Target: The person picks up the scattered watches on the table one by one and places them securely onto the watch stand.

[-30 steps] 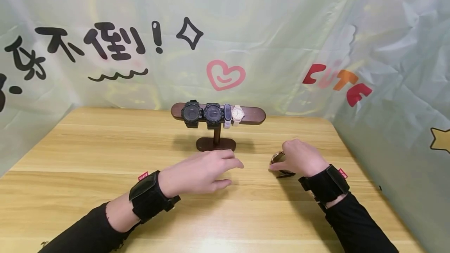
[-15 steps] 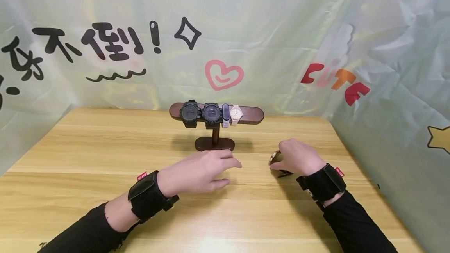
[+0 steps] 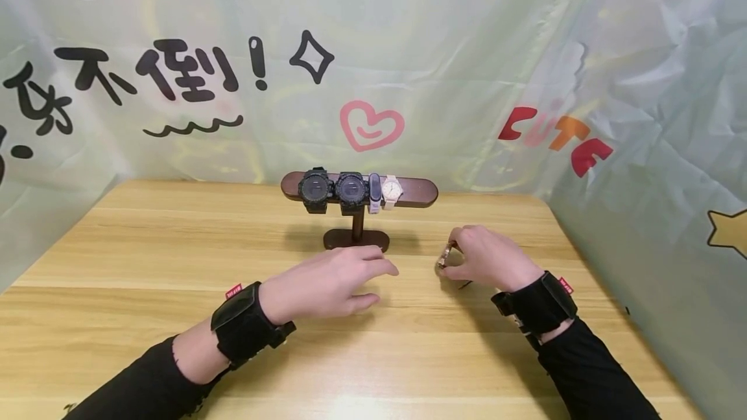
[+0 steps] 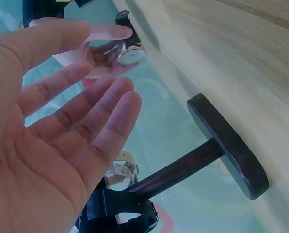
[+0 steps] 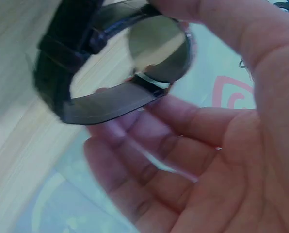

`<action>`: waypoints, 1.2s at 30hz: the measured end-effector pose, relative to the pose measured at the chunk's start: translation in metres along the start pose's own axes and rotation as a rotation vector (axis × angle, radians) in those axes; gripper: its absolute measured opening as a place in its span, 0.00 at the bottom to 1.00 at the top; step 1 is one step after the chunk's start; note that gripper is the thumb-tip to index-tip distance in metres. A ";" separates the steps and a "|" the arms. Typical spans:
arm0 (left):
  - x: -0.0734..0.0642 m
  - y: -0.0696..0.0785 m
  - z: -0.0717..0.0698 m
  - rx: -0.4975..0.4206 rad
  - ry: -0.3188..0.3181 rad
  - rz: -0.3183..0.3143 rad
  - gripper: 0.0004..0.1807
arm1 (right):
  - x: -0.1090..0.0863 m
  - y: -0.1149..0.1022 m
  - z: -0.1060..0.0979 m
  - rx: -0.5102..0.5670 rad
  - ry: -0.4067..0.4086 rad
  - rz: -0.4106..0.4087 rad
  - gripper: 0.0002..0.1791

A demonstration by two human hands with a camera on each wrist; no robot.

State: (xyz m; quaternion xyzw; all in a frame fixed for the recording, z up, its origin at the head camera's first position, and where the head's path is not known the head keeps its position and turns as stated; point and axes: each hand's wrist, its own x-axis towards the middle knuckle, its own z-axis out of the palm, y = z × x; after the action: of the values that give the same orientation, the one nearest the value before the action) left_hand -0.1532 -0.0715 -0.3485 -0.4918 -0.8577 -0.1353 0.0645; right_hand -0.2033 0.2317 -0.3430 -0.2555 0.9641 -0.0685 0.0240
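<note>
My right hand [image 3: 496, 259] pinches a wristwatch [image 3: 445, 255] between thumb and fingers at the right of the table. The watch has a rose-gold case and a dark strap closed into a loop; its shiny back [image 5: 159, 51] faces the right wrist view, and its pale dial [image 4: 131, 55] shows in the left wrist view. In front of the display stand, my left hand [image 3: 327, 284] hovers with relaxed, spread fingers and holds nothing. On the brown T-shaped stand [image 3: 419, 192] sit two black watches [image 3: 315, 188], a slim pale-strapped band [image 3: 375, 189] and a pale pink watch [image 3: 391, 190].
The stand's oval foot [image 3: 356, 239] rests on the wooden table [image 3: 175, 238], just beyond my left fingertips. Bare bar lies right of the pink watch. A printed pale green curtain [image 3: 455, 50] hangs behind the table and along its right side.
My right hand has moved slightly left and turned the watch, so its case stands more edge-on and appears raised. My left hand has barely shifted. The watches on the stand are unmoved.
</note>
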 end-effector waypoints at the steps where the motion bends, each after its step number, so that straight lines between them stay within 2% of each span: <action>1: 0.000 0.000 0.000 0.004 0.005 0.001 0.23 | 0.001 0.000 0.000 0.008 0.007 -0.016 0.18; 7: -0.001 -0.001 -0.003 0.010 0.012 -0.019 0.22 | 0.003 0.000 0.000 0.060 0.066 -0.105 0.16; 14: -0.001 -0.003 -0.006 0.020 0.018 -0.040 0.22 | 0.005 -0.003 0.000 0.109 0.112 -0.132 0.23; 20: -0.002 -0.004 -0.008 0.015 0.025 -0.041 0.21 | 0.006 -0.007 -0.002 0.143 0.108 -0.160 0.26; 29: -0.005 -0.006 -0.014 0.021 0.085 -0.019 0.21 | 0.004 -0.010 -0.006 0.172 0.102 -0.200 0.28; 36: -0.006 -0.006 -0.020 0.005 0.102 -0.022 0.22 | 0.002 -0.011 -0.010 0.248 0.080 -0.229 0.28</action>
State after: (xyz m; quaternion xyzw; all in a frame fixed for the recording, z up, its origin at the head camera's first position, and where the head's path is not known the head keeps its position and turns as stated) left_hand -0.1561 -0.0856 -0.3315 -0.4744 -0.8591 -0.1586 0.1079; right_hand -0.2004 0.2228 -0.3312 -0.3557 0.9131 -0.1993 0.0089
